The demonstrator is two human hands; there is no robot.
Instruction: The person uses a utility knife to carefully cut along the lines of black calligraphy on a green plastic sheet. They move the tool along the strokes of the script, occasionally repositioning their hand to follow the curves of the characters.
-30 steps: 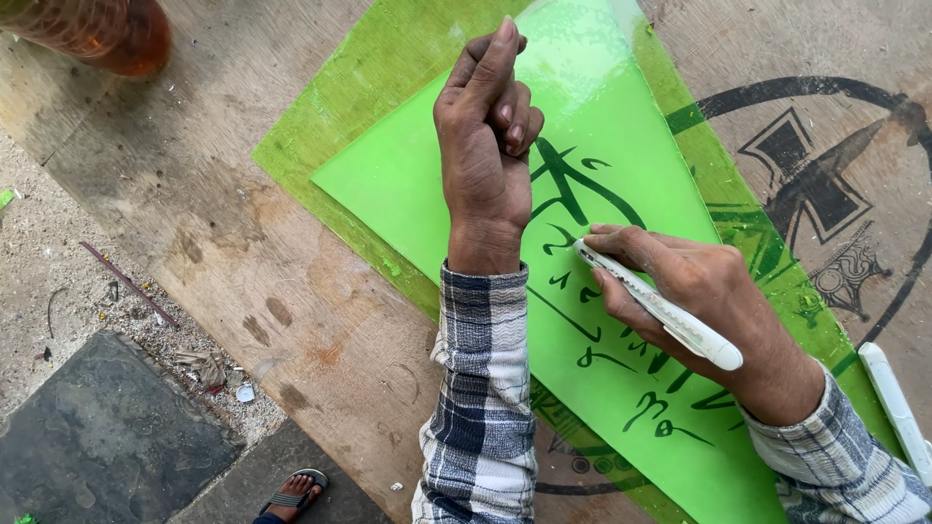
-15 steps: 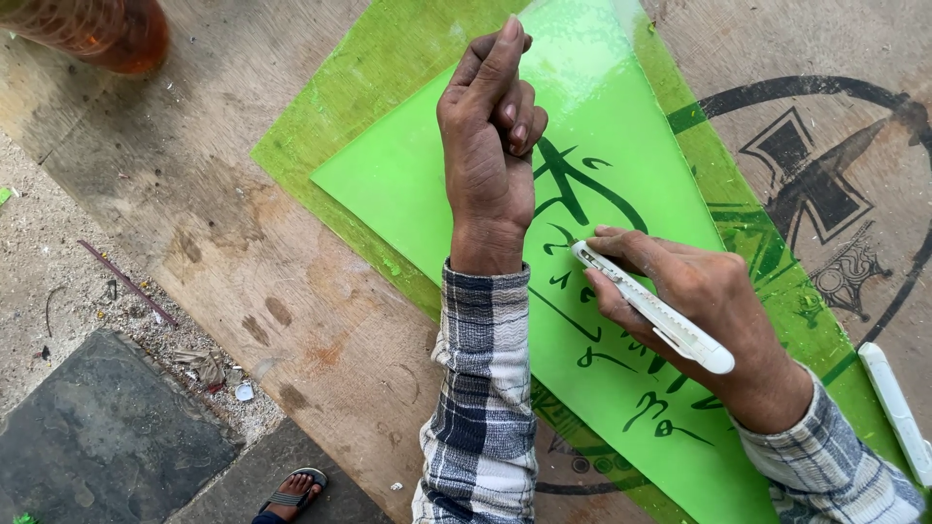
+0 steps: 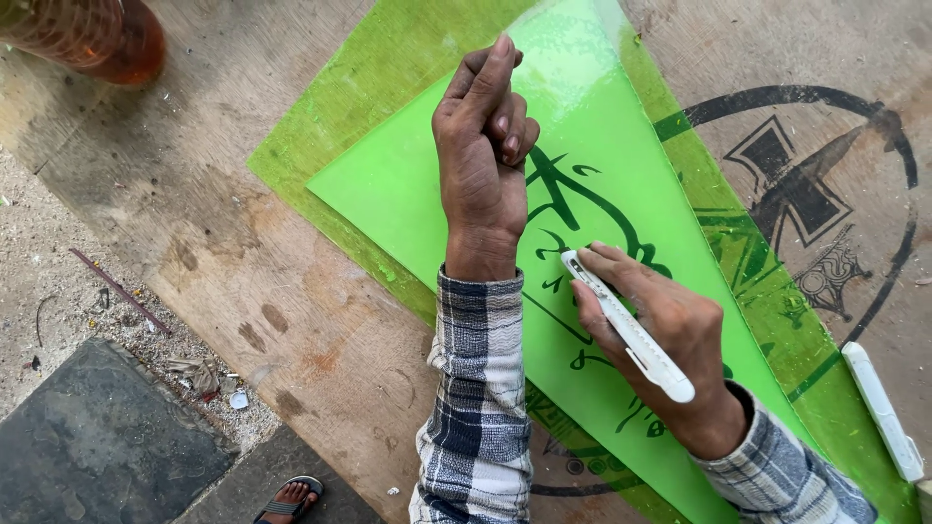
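Observation:
A bright green triangular plastic sheet (image 3: pixel 408 194) with dark green drawn lines lies on a larger translucent green sheet (image 3: pixel 320 116) on a plywood board (image 3: pixel 223 252). My left hand (image 3: pixel 482 155) rests on the triangle, fingers curled together, pressing it down. My right hand (image 3: pixel 660 325) grips a white utility knife (image 3: pixel 629 327), its tip touching the sheet just right of my left wrist. Both arms wear plaid sleeves.
A second white cutter (image 3: pixel 882 409) lies at the board's right edge. A black round emblem (image 3: pixel 806 204) is painted on the board. An orange-brown container (image 3: pixel 87 39) stands at top left. Below the board are a dusty floor, a dark slab (image 3: pixel 97 446) and a sandalled foot (image 3: pixel 287 500).
My right hand has drawn the knife a little down and to the right along the sheet. The left hand has stayed in place.

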